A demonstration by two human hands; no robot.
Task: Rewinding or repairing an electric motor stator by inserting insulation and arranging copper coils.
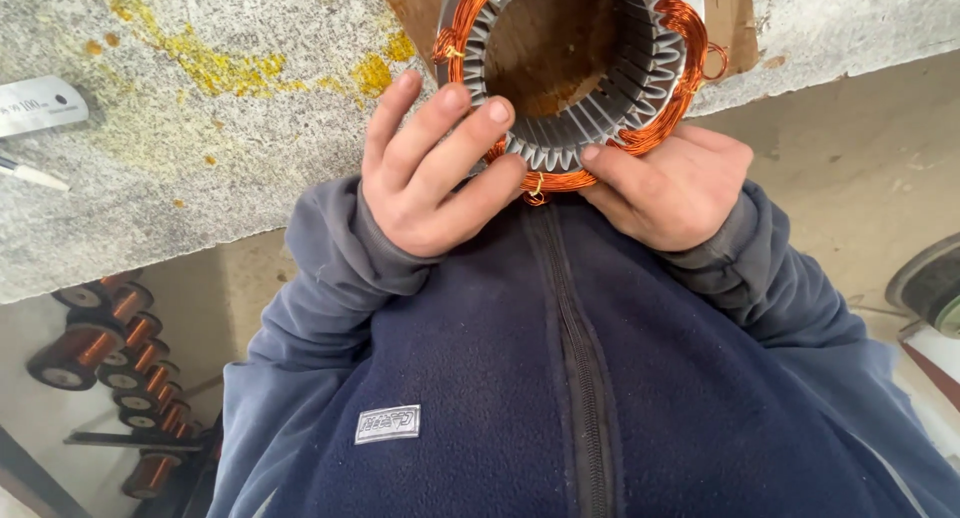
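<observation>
A round grey steel motor stator (575, 73) wound with bright copper wire coils — lying flat at the counter's near edge; slotted teeth ring its hollow bore.

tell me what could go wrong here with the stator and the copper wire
1. The stator sits at the bench edge, steadied only by the left hand and right hand; it might slip off.
2. Fingers pressing the copper winding might nick its coating or get scratched by the slot teeth.
</observation>
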